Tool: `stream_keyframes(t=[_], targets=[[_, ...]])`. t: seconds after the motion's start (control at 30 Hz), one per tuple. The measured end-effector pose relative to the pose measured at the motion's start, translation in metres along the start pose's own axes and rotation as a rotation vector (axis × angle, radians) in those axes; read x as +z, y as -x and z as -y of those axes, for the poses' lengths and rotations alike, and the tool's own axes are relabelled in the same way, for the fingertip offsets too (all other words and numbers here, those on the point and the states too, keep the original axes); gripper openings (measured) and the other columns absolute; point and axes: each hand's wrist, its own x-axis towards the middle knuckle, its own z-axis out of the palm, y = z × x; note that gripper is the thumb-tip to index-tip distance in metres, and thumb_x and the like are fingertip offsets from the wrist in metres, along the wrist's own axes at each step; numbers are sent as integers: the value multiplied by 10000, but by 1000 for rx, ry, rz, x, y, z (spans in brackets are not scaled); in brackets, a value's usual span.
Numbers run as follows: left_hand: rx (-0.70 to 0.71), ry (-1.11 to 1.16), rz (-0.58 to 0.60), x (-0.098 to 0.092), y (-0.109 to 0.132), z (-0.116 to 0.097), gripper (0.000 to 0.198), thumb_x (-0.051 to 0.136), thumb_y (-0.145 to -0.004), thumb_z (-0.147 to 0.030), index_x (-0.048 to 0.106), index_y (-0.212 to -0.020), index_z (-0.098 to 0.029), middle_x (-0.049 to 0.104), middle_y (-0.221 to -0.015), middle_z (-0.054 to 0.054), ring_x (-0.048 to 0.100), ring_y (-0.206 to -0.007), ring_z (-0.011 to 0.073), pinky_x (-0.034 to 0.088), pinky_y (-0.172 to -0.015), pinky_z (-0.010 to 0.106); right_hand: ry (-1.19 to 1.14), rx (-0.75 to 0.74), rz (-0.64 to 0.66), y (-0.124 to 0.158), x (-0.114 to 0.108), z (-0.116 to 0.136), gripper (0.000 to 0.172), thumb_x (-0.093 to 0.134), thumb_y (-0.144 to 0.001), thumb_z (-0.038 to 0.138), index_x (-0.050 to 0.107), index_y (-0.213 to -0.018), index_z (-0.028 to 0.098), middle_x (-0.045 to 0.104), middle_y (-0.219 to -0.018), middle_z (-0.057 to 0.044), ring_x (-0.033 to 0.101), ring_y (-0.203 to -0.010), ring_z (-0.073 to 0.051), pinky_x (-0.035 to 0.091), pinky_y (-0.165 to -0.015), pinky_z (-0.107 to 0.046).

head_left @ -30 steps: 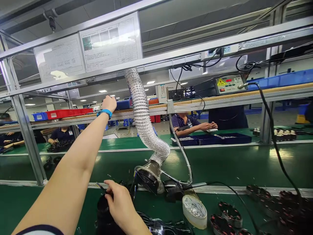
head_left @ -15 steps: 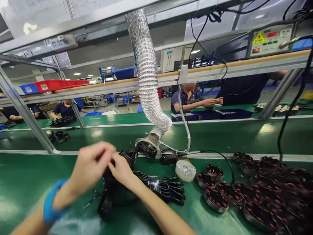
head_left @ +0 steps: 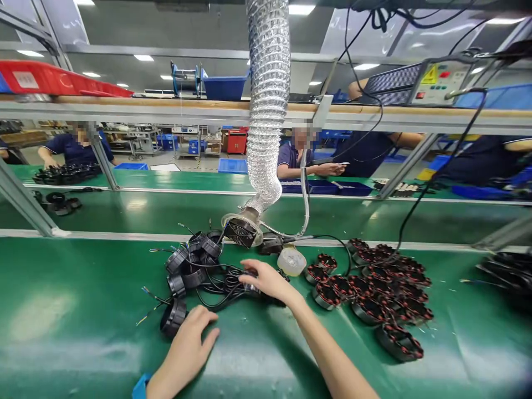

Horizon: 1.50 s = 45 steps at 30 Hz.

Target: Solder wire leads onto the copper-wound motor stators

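Observation:
My left hand (head_left: pixel 189 341) lies flat on the green mat, fingers spread, its tips touching a black ring-shaped part (head_left: pixel 173 317) with loose wires. My right hand (head_left: pixel 266 280) reaches forward and rests on a bundle of black cables (head_left: pixel 222 282); whether it grips them I cannot tell. A cluster of black ring parts (head_left: pixel 193 257) sits just beyond the cables. A blue wristband (head_left: pixel 140 386) shows at my left wrist.
A silver flexible duct (head_left: pixel 266 111) ends in a small fan hood (head_left: pixel 241 230). A clear round tub (head_left: pixel 291 260) sits beside it. Several red-wound coils (head_left: pixel 374 291) lie at the right. People work across the conveyor (head_left: pixel 166 208); a control box (head_left: pixel 438 80) stands on the shelf.
My left hand came down from the upper shelf to the mat. The black parts now lie spread out, and my right hand has shifted right onto the cables. The view tilted down.

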Motion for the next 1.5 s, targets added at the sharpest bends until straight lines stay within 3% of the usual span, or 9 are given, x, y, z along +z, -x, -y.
stream_keyframes(t=[0.2,0.5,0.63,0.73,0.9,1.07,1.23,1.4,1.5], targets=[[11,40,-32,-8,-4,21,170,534,-902,-261,643,-1026,-221,642,-1067,70,605,-1034,215,491,-935,351,347,-20,-15,26,10,3,697,809,-651,548,627,-1198,157,690,-1091,-137,624,-1045,-311,452,-902,-398],[-250,-46,-412,-33,35,44,341,518,-899,-449,615,-1135,-223,637,-1086,87,642,-974,252,545,-861,408,351,63,-61,28,92,98,443,753,-713,508,635,-927,139,685,-904,-146,649,-872,-312,461,-798,-388],[-404,166,-478,-23,65,35,463,546,-863,-538,587,-1150,-176,671,-998,104,679,-864,246,576,-777,375,121,40,36,16,118,139,337,630,-836,435,628,-947,116,679,-914,-156,654,-888,-304,469,-785,-387],[-481,218,-532,-23,80,34,556,509,-883,-545,491,-1296,-173,620,-1232,149,621,-1112,276,525,-943,423,-138,-20,147,6,137,156,275,605,-846,374,626,-959,124,673,-924,-129,652,-864,-265,481,-769,-371],[-582,-54,-631,-57,95,47,753,590,-807,-557,356,-1419,-185,458,-1426,166,446,-1323,329,388,-1081,515,-801,22,375,-6,189,159,465,628,-815,328,518,-1221,128,649,-1012,-96,659,-768,-165,537,-743,-335],[-661,-360,-461,-88,104,46,740,593,-792,-447,367,-1438,-167,554,-1291,154,533,-1201,340,451,-980,484,-1117,61,390,-14,216,154,476,753,-686,399,534,-1038,166,643,-874,-33,683,-718,-163,564,-717,-341],[-696,-382,-411,-95,100,45,771,597,-743,-361,372,-1444,-131,581,-1232,151,553,-1165,324,452,-971,426,-1011,83,334,-15,210,159,408,717,-707,475,560,-926,169,602,-636,22,647,-581,-161,522,-595,-293],[-686,-397,-435,-88,101,48,742,562,-771,-362,369,-1446,-122,570,-1220,154,541,-1169,321,455,-958,427,-557,-37,164,-13,199,183,268,697,-751,432,584,-741,189,558,-559,39,522,-517,-116,406,-525,-232],[-683,-413,-458,-85,102,47,743,554,-776,-360,366,-1449,-106,584,-1197,162,555,-1150,325,462,-948,435,-423,-86,198,-16,200,193,248,663,-792,366,560,-661,183,568,-571,33,504,-532,-105,362,-519,-211]])
